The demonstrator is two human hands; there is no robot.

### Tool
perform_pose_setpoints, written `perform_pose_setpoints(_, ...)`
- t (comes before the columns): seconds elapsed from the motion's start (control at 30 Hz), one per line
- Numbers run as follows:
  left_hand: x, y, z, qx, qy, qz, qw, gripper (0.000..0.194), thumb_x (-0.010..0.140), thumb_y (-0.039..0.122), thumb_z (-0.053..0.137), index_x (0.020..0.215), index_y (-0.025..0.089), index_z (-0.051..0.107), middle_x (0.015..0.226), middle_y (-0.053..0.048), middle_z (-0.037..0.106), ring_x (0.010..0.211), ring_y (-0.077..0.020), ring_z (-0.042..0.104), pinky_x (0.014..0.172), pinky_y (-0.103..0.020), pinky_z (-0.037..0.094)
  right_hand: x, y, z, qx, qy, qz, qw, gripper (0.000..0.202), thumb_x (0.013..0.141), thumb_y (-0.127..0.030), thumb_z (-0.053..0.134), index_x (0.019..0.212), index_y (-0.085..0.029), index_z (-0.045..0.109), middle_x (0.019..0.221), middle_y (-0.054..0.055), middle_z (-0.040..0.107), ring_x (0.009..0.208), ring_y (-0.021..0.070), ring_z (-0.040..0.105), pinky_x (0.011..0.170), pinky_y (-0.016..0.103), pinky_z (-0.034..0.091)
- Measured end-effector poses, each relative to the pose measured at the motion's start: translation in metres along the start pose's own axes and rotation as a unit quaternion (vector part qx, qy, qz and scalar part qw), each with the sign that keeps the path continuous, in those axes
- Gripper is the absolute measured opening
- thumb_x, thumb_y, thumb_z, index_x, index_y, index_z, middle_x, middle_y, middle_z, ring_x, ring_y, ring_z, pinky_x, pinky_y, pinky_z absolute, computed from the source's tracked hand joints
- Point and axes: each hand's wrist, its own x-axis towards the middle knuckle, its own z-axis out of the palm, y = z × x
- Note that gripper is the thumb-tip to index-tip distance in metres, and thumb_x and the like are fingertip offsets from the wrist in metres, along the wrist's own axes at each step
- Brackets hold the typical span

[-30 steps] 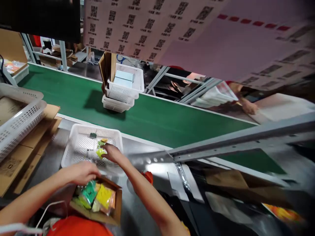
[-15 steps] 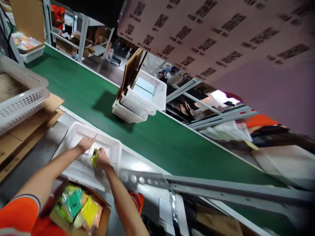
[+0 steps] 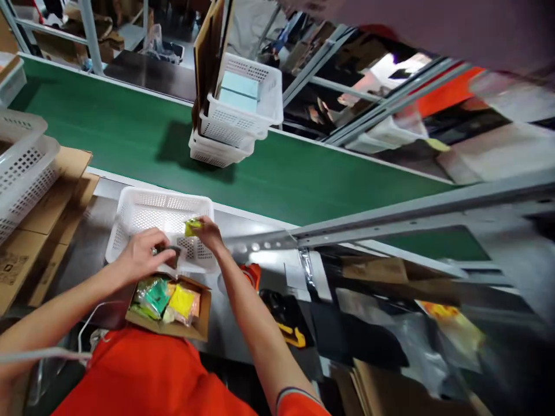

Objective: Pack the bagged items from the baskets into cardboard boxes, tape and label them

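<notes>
My left hand (image 3: 147,253) is over the near left part of a white perforated plastic basket (image 3: 113,240). Thumb and fingers close on a small dark packet (image 3: 172,258), partly hidden and too blurred to make out further. At the basket's right side, my right hand (image 3: 208,232) pinches a small yellow-green plastic packet (image 3: 191,227) above the mesh floor. Just below the basket, against my body, stands an open cardboard box (image 3: 202,326). Inside it lie a green packet (image 3: 156,296), a yellow packet (image 3: 181,300) and other bagged pieces.
Beyond the basket runs a green conveyor belt (image 3: 139,156) carrying stacked white baskets (image 3: 243,124) with cardboard upright beside them. More baskets (image 3: 26,173) sit on flat cartons (image 3: 39,242) at left. A metal rail (image 3: 390,205) crosses at right; a black-and-yellow tool (image 3: 288,323) lies near my right arm.
My view has tilted downward. My left hand has drawn back toward the basket's near edge, with the dark packet now visible. My right hand has shifted rightward across the basket, still holding the yellow-green packet.
</notes>
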Motion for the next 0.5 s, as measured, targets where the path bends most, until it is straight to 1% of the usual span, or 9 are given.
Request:
perform_pose_setpoints(0.03, -0.016, 0.011, 0.007, 0.005, -0.044, 0.022, 0.999, 0.02, 0.1, 0.037, 0.063, 0.093, 0.02, 0.072, 0.091, -0.004, 0.07, 0.087, -0.0185, 0.066, 0.08, -0.029, 0.052, -0.017, 0.002, -0.015, 0.026, 0.029, 0.008, 0.999, 0.037, 0.092, -0.027, 0.055, 0.128, -0.02, 0.058, 0.12, 0.009, 0.072, 0.098, 0.0217, 0.068, 0.083, 0.032, 0.055)
perform_pose_setpoints(0.1, -0.042, 0.023, 0.026, 0.078, -0.129, 0.038, 0.988, 0.017, 0.095, 0.032, 0.07, 0.107, 0.02, 0.073, 0.104, -0.007, 0.073, 0.095, -0.0219, 0.068, 0.085, -0.032, 0.054, -0.062, 0.003, -0.044, 0.112, 0.085, -0.004, 0.99, 0.041, 0.091, -0.034, 0.059, 0.129, -0.019, 0.057, 0.118, 0.009, 0.072, 0.091, 0.0211, 0.068, 0.075, 0.032, 0.056)
perform_pose_setpoints(0.13, -0.051, 0.025, 0.034, 0.128, -0.156, 0.041, 0.979, 0.024, 0.092, 0.029, 0.073, 0.115, 0.021, 0.073, 0.114, -0.01, 0.073, 0.102, -0.0251, 0.068, 0.089, -0.035, 0.054, -0.087, 0.002, -0.054, 0.172, 0.101, -0.022, 0.98, 0.042, 0.089, -0.037, 0.062, 0.128, -0.019, 0.057, 0.115, 0.009, 0.072, 0.085, 0.0203, 0.068, 0.07, 0.031, 0.056)
perform_pose_setpoints(0.2, -0.067, 0.021, 0.044, 0.201, -0.162, 0.054, 0.965, 0.037, 0.09, 0.024, 0.074, 0.126, 0.022, 0.071, 0.132, -0.014, 0.069, 0.116, -0.0314, 0.065, 0.097, -0.042, 0.054, -0.139, -0.004, -0.061, 0.285, 0.093, -0.069, 0.952, 0.044, 0.086, -0.041, 0.068, 0.125, -0.022, 0.059, 0.105, 0.005, 0.072, 0.074, 0.0181, 0.065, 0.061, 0.029, 0.053)
perform_pose_setpoints(0.23, -0.074, 0.017, 0.045, 0.211, -0.141, 0.061, 0.965, 0.035, 0.092, 0.025, 0.071, 0.127, 0.022, 0.071, 0.135, -0.014, 0.067, 0.12, -0.0329, 0.063, 0.1, -0.045, 0.053, -0.162, -0.01, -0.058, 0.309, 0.074, -0.089, 0.944, 0.043, 0.086, -0.04, 0.07, 0.124, -0.023, 0.06, 0.102, 0.004, 0.072, 0.072, 0.0179, 0.065, 0.06, 0.028, 0.054)
perform_pose_setpoints(0.3, -0.088, 0.004, 0.044, 0.192, -0.053, 0.051, 0.979, 0.029, 0.101, 0.029, 0.059, 0.126, 0.022, 0.071, 0.134, -0.015, 0.066, 0.122, -0.0329, 0.061, 0.104, -0.049, 0.052, -0.199, -0.029, -0.039, 0.264, 0.04, -0.106, 0.958, 0.04, 0.087, -0.035, 0.071, 0.124, -0.023, 0.062, 0.104, 0.005, 0.073, 0.082, 0.0206, 0.069, 0.071, 0.031, 0.058)
perform_pose_setpoints(0.4, -0.111, -0.021, 0.049, 0.14, 0.087, -0.056, 0.985, 0.041, 0.103, 0.037, 0.053, 0.138, 0.019, 0.063, 0.14, -0.019, 0.06, 0.131, -0.0356, 0.057, 0.112, -0.056, 0.049, -0.226, -0.065, -0.001, 0.066, -0.001, -0.076, 0.995, 0.057, 0.086, -0.027, 0.076, 0.14, -0.022, 0.061, 0.135, 0.015, 0.067, 0.107, 0.0299, 0.071, 0.091, 0.041, 0.058)
perform_pose_setpoints(0.43, -0.118, -0.03, 0.054, 0.115, 0.103, -0.096, 0.983, 0.049, 0.101, 0.038, 0.053, 0.145, 0.016, 0.057, 0.145, -0.021, 0.057, 0.136, -0.037, 0.055, 0.115, -0.059, 0.047, -0.23, -0.076, 0.01, 0.002, -0.017, -0.062, 0.998, 0.064, 0.086, -0.028, 0.077, 0.147, -0.023, 0.058, 0.144, 0.018, 0.061, 0.109, 0.0323, 0.071, 0.092, 0.044, 0.058)
perform_pose_setpoints(0.5, -0.128, -0.047, 0.07, 0.044, 0.083, -0.16, 0.983, 0.06, 0.101, 0.038, 0.049, 0.155, 0.013, 0.044, 0.155, -0.024, 0.051, 0.148, -0.037, 0.048, 0.122, -0.061, 0.041, -0.232, -0.089, 0.025, -0.085, -0.041, -0.066, 0.993, 0.066, 0.091, -0.036, 0.075, 0.153, -0.026, 0.055, 0.147, 0.02, 0.058, 0.106, 0.0339, 0.072, 0.089, 0.045, 0.059)
